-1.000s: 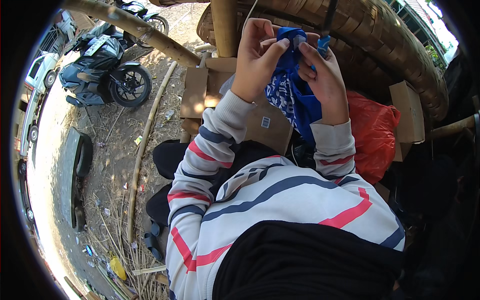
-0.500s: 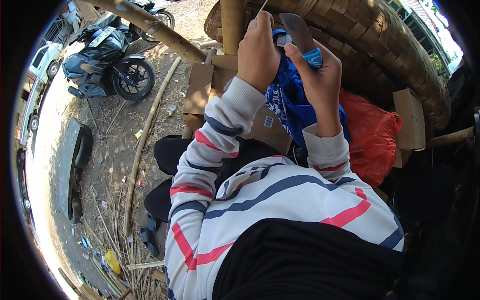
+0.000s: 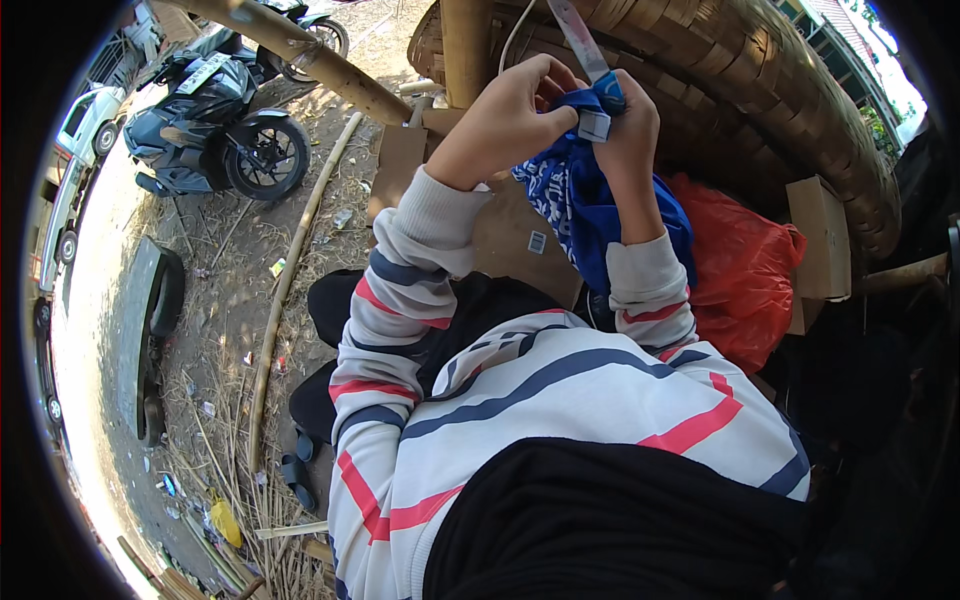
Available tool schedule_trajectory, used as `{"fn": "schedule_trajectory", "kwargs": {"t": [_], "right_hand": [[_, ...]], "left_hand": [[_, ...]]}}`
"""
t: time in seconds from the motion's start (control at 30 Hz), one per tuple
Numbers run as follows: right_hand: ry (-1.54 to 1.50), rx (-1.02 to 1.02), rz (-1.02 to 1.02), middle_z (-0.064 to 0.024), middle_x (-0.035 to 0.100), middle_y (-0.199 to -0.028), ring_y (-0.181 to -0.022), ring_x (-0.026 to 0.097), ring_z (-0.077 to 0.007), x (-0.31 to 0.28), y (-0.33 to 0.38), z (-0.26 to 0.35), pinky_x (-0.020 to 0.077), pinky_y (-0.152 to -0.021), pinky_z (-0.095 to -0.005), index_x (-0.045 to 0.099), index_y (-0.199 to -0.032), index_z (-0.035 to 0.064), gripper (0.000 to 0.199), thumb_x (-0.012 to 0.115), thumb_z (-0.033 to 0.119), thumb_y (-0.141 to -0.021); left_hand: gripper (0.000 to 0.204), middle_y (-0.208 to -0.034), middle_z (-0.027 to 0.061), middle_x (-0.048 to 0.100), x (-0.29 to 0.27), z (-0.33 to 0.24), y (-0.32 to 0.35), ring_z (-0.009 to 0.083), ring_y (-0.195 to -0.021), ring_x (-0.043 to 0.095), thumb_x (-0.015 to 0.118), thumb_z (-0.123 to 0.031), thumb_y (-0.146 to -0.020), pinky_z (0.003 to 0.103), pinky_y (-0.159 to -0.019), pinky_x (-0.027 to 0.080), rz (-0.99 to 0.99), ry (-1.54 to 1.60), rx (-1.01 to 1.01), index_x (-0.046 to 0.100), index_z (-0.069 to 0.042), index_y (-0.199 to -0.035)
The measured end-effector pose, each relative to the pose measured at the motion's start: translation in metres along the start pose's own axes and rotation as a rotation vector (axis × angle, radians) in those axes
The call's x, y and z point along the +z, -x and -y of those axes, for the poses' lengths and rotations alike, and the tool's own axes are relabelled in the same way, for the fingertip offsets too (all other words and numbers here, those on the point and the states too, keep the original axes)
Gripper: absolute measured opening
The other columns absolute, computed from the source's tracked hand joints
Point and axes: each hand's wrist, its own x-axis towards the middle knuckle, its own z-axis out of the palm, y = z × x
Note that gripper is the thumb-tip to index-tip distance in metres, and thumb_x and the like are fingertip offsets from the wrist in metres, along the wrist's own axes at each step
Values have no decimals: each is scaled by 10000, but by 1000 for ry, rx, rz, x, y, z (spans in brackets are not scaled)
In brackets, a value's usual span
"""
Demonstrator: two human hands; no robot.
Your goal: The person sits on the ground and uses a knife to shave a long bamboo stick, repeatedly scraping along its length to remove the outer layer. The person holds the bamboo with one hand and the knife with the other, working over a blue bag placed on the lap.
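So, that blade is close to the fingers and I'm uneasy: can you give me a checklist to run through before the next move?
1. Left hand gripping the blue patterned cloth: ok.
2. Right hand holding the cloth-wrapped handle of the long grey knife blade: ok.
3. Blade pointing up, away from the body: ok.
4. Left fingertips clear of the edge: cannot tell.
5. Red plastic bag clear of the hands: ok.

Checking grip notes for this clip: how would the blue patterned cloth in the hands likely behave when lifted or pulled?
The blue cloth looks floppy: it hangs in loose folds below the left hand and right hand. It is probably light, since both hands hold it up bunched at the top. It seems unlikely to slip, being soft fabric pinched between the fingers.
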Motion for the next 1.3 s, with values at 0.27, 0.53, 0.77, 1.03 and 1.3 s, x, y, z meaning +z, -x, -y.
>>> {"fn": "schedule_trajectory", "kwargs": {"t": [0.27, 0.53, 0.77, 1.03, 1.3], "right_hand": [[-135, 195, 15, -28, 609, -637, -562, 590, -76, -3, -10, 29, 441, -517, -226, 624, -836, 21, 75, 688, 57, -821], [-937, 628, -36, 11, 450, -616, -447, 344, -62, -72, -36, -32, 263, -437, -226, 621, -897, 37, 254, 621, 288, -934], [-970, 556, 202, -38, 516, -753, -522, 414, -87, -59, -36, -27, 318, -477, -234, 620, -989, 35, 259, 623, 288, -934], [-1045, 522, 330, -100, 606, -943, -623, 503, -126, -61, -41, -16, 418, -562, -282, 582, -1117, 10, 230, 587, 117, -914], [-407, 527, 157, -145, 575, -1126, -841, 612, -179, -52, 15, 23, 516, -750, -320, 451, -1276, -38, 399, 553, 55, -902]], "left_hand": [[370, -687, 34, 591, -12, 23, 15, 119, -630, 579, 753, -294, -802, 286, -572, 473, -387, -709, -20, 571, 10, -908], [225, -907, 83, 641, -29, 32, 25, 161, -866, 652, 490, -216, -998, 305, -760, 553, -319, 578, -185, 589, -31, -1076], [380, -1231, 129, 569, -26, 44, 37, 232, -1131, 574, 581, -20, -882, 363, -974, 480, 430, 540, -211, 525, -36, -1257], [438, -1158, 97, 599, -16, 45, 12, 224, -1060, 586, 614, 18, -831, 331, -870, 465, 390, -237, 119, 532, -53, -1256], [203, -832, 176, 627, 37, 100, -3, 293, -771, 622, 668, -94, -761, 354, -713, 484, -96, -194, 69, 606, 18, -919]]}}
